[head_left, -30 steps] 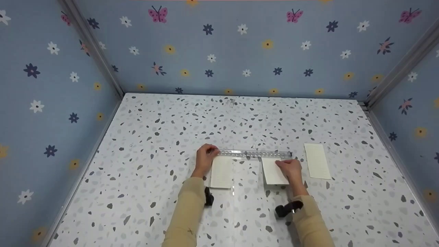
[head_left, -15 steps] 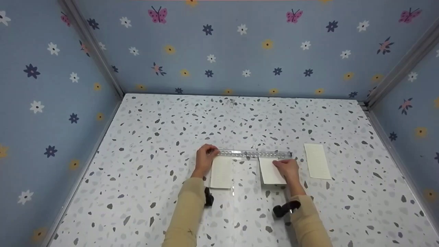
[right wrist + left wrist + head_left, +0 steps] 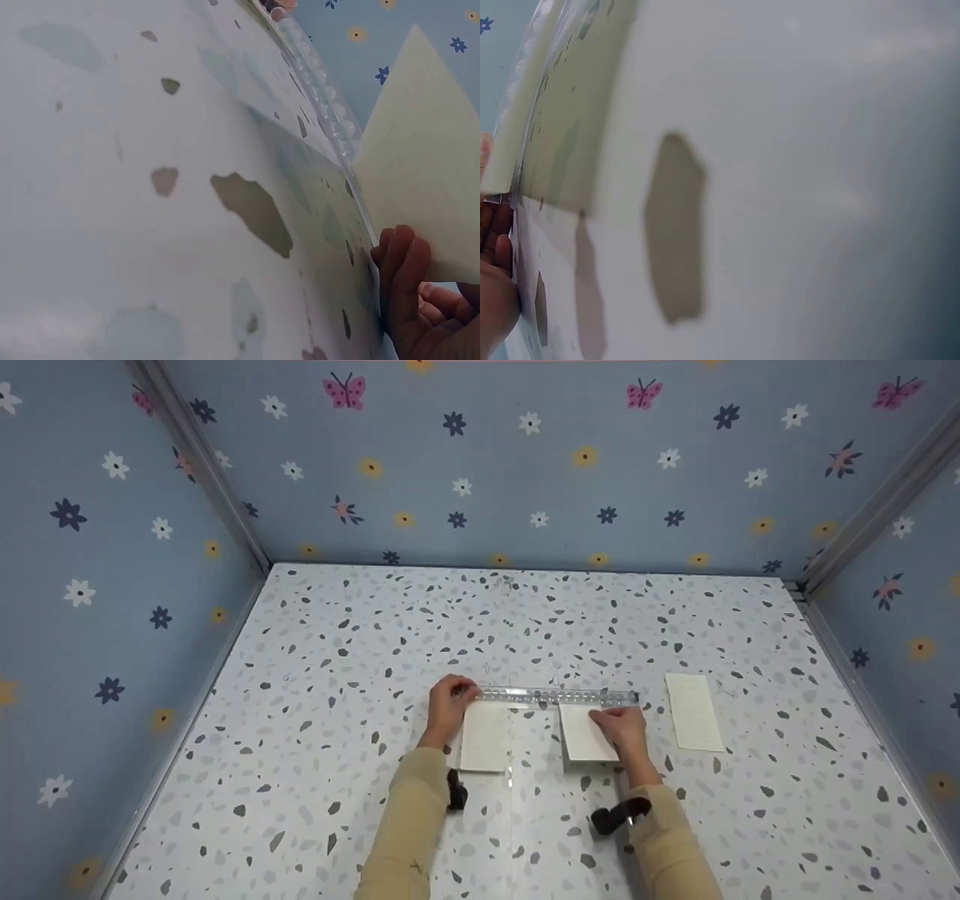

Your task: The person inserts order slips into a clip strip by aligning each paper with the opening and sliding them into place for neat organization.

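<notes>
In the head view my left hand [image 3: 448,711] pinches the left end of a clear plastic strip [image 3: 529,695] with a row of round shapes along it. A pale yellow paper slip [image 3: 484,739] lies just below that end, its top edge at the strip. My right hand [image 3: 624,729] pinches a second pale yellow paper slip [image 3: 581,736] between thumb and fingers, tilted off the table beside the strip's right part. The right wrist view shows this slip raised over the fingers [image 3: 409,262]. In the left wrist view only part of the left hand [image 3: 496,285] shows.
A third pale yellow slip [image 3: 694,712] lies flat to the right of my right hand. The white speckled table [image 3: 337,825] is bounded by a blue flowered wall [image 3: 495,450] at the back and similar walls at both sides.
My right hand has slid left along the strip, carrying its paper slip towards the left slip. The left hand, strip and other slips stay put.
</notes>
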Action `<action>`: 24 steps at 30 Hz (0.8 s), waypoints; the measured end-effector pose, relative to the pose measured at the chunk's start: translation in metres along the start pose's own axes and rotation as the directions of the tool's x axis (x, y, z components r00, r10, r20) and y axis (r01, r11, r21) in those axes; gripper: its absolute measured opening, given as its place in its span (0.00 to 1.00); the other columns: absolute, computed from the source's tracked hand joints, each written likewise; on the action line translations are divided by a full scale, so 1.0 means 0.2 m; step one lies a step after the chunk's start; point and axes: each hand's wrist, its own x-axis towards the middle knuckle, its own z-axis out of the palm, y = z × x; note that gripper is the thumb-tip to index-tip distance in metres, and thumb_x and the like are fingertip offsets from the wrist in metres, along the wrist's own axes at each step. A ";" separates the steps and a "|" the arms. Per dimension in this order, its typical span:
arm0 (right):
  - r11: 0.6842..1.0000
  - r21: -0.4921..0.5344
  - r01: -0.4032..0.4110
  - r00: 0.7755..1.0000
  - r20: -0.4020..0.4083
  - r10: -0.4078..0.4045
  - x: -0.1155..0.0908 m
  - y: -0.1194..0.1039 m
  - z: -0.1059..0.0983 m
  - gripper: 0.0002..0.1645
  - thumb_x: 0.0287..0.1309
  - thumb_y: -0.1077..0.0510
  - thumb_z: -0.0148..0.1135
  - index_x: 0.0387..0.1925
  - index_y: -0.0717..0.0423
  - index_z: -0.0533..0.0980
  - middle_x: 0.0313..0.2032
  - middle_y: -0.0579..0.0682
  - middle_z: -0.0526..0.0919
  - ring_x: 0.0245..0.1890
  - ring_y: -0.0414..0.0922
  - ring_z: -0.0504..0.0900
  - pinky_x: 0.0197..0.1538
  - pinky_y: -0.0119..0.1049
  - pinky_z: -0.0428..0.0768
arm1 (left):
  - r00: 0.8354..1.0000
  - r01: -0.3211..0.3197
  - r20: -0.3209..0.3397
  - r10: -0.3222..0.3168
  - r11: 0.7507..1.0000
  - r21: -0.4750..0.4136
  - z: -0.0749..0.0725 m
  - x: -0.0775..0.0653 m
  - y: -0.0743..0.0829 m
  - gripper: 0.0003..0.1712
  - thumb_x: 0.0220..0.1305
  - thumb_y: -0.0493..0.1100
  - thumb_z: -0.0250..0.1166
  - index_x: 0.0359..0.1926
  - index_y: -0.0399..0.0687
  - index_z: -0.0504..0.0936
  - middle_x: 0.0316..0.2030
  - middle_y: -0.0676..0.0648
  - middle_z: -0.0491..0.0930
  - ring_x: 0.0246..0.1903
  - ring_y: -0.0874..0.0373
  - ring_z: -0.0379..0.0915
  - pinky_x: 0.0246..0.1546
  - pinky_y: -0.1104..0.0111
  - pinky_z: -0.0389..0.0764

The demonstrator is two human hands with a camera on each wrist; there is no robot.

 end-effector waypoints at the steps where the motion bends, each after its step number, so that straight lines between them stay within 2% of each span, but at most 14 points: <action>1: 1.000 0.002 0.000 1.000 -0.001 0.000 0.00 0.00 0.00 0.23 0.47 0.56 0.63 0.41 0.70 0.70 0.38 0.62 0.73 0.35 0.51 0.73 0.40 0.41 0.71 | 1.000 -0.004 -0.002 0.004 1.000 0.001 0.00 0.00 0.00 0.06 0.51 0.34 0.64 0.32 0.36 0.78 0.30 0.46 0.76 0.32 0.56 0.70 0.37 0.67 0.70; 12: 1.000 -0.001 -0.022 1.000 0.014 0.022 0.00 -0.02 0.04 0.25 0.47 0.57 0.64 0.43 0.69 0.70 0.41 0.63 0.74 0.38 0.52 0.73 0.42 0.40 0.71 | 0.999 -0.045 -0.011 0.044 0.999 -0.007 0.00 0.00 0.00 0.06 0.51 0.33 0.64 0.31 0.34 0.78 0.29 0.43 0.76 0.32 0.53 0.69 0.36 0.66 0.70; 24: 0.999 0.002 -0.047 0.999 0.027 0.047 -0.01 -0.03 0.07 0.25 0.46 0.57 0.64 0.44 0.67 0.68 0.40 0.61 0.73 0.38 0.51 0.73 0.42 0.40 0.71 | 1.000 -0.018 -0.009 0.018 1.000 -0.018 0.00 0.00 0.00 0.05 0.51 0.33 0.64 0.31 0.34 0.78 0.29 0.44 0.76 0.31 0.53 0.69 0.36 0.66 0.70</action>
